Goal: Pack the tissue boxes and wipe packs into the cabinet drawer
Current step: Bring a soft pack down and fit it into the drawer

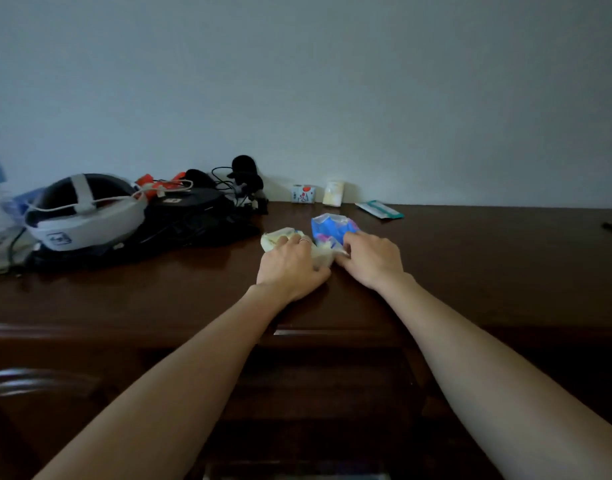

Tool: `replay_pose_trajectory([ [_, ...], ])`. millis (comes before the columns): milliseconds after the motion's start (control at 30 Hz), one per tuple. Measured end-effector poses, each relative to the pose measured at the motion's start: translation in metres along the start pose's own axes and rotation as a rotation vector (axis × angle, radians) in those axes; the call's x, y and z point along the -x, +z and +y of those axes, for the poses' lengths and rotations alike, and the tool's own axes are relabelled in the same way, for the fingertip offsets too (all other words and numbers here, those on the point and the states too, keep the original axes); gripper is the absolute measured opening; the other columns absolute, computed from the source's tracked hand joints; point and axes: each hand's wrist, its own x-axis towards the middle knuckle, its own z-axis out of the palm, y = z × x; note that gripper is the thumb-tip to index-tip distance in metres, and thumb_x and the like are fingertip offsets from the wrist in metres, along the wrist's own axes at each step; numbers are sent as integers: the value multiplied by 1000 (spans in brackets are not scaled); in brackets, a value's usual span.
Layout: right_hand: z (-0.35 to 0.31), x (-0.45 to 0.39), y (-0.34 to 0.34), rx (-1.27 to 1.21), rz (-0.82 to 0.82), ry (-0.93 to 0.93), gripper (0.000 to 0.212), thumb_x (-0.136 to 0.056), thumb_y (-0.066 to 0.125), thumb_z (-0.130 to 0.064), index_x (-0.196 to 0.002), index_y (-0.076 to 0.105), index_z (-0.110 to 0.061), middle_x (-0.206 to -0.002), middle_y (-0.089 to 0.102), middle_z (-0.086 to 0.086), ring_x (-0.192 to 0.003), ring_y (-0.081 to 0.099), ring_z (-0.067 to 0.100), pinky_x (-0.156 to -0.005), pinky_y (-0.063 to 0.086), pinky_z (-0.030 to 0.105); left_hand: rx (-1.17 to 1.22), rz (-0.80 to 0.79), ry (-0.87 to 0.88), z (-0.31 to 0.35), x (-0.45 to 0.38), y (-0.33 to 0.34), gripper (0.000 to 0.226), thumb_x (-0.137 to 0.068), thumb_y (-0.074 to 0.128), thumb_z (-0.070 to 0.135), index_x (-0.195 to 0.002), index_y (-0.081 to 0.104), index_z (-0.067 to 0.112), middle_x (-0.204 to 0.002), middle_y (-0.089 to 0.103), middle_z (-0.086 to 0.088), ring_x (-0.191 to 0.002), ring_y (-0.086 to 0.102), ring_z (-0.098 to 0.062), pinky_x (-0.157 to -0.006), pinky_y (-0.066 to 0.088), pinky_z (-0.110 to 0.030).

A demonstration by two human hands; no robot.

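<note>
Both hands are down on the dark counter (470, 271). The left hand (290, 261) curls its grip around a pale yellow pack (280, 237); the right hand (372, 259) pinches the blue pack (328, 226) just beside it. Best to secure each soft pack fully before lifting toward the drawer (332, 375) below.

Both hands on dark wooden cabinet top (470, 258): left hand (290, 265) grips pale yellow pack (275, 237), right hand (372, 259) grips blue pack (327, 225). Packs touching.
</note>
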Motion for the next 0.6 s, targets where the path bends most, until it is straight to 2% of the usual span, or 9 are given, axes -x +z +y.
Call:
replay_pose_trajectory([
  [133,-18,81,-32,-95,97,29,33,-89,57,-56,-75,52,-27,-75,62,-7,-73,62,22,-60,37,33,-3,60,5,22,83,-29,89,-73,45,86,-123,55,12,-120,56,-1,-113,52,-23,-69,46,-36],
  [200,-26,124,-36,-173,226,27,34,-85,60,-53,-72,49,-24,-66,57,-6,-65,59,20,-56,37,33,-67,88,58,25,126,-38,96,-70,54,86,-135,46,15,-121,52,-2,-113,50,-23,-69,50,-36],
  [233,-30,146,-35,-219,331,21,32,-83,63,-50,-73,49,-23,-65,56,-6,-62,58,19,-55,37,32,-106,132,105,25,147,-40,91,-73,63,75,-140,42,18,-120,51,-3,-113,50,-25,-69,51,-36],
  [300,-39,192,-24,-305,566,-9,26,-82,69,-43,-77,52,-23,-68,58,-7,-63,58,12,-53,37,29,-101,274,190,21,191,-36,76,-77,76,37,-144,45,22,-115,53,-6,-109,52,-27,-68,52,-36],
  [367,-46,237,-2,-366,668,-78,23,-83,72,-39,-85,55,-23,-80,63,-9,-71,59,6,-56,38,21,-1,395,238,10,239,-16,66,-78,71,16,-141,54,23,-115,55,-8,-111,51,-28,-72,51,-36],
  [433,-49,279,33,-415,590,-146,27,-81,73,-36,-95,56,-23,-92,63,-10,-82,61,6,-63,42,19,73,396,263,-7,290,16,62,-80,63,13,-140,56,26,-123,54,-8,-120,49,-29,-80,49,-33],
  [500,-50,317,72,-446,427,-162,32,-76,74,-35,-100,56,-23,-97,60,-12,-88,62,8,-64,46,22,128,290,259,-25,334,51,59,-81,60,11,-138,58,27,-132,53,-6,-129,48,-28,-83,52,-32],
  [533,-51,333,91,-451,328,-156,31,-75,73,-35,-100,56,-25,-96,58,-12,-86,62,9,-63,47,22,161,217,236,-34,352,69,53,-83,59,10,-133,62,27,-134,52,-5,-131,47,-27,-81,54,-35],
  [600,-50,362,127,-442,122,-117,26,-76,68,-37,-96,54,-29,-88,56,-12,-80,63,9,-60,45,23,175,77,145,-49,379,100,30,-83,53,17,-107,69,23,-138,51,0,-132,48,-24,-68,60,-47],
])
